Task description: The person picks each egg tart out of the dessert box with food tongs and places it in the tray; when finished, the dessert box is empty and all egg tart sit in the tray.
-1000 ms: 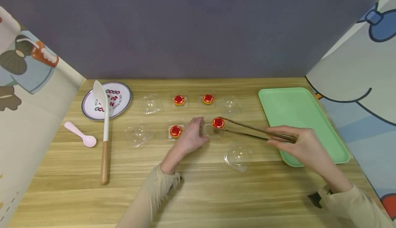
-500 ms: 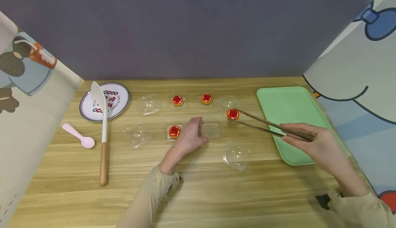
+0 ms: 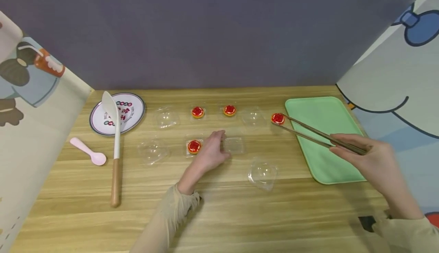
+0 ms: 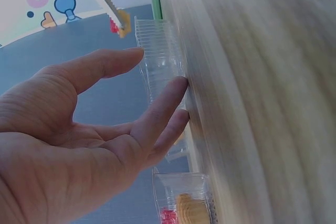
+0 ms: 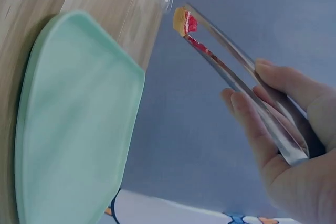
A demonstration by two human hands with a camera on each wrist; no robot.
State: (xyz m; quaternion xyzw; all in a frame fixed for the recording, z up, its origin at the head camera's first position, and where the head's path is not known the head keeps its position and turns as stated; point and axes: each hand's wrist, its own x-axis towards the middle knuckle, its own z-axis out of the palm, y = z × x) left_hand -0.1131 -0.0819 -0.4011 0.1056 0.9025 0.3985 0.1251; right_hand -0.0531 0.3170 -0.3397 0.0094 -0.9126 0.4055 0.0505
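My right hand (image 3: 374, 159) holds metal tongs (image 3: 315, 131), whose tips pinch a small red-topped tart (image 3: 277, 118). In the right wrist view the tart (image 5: 180, 22) is raised, with its golden crust and red topping between the tips. It hangs just left of the green tray (image 3: 326, 131). My left hand (image 3: 212, 152) rests near the middle of the table, thumb and fingers spread loosely beside a bare clear plastic base (image 3: 234, 145). In the left wrist view the fingertips lie right at this clear base (image 4: 157, 35). Left of that hand another tart (image 3: 194, 146) sits in its clear base.
Two more tarts stand behind, a left one (image 3: 197, 112) and a right one (image 3: 229, 110). Several clear domed lids, such as the front one (image 3: 263, 173), lie around. At left are a patterned plate (image 3: 135, 110), a long-handled spoon (image 3: 116, 180) across it, and a pink spoon (image 3: 98, 159).
The right hand has carried the tart in the tongs up and rightward, from the clear base to beside the green tray. The left hand has stayed in place.
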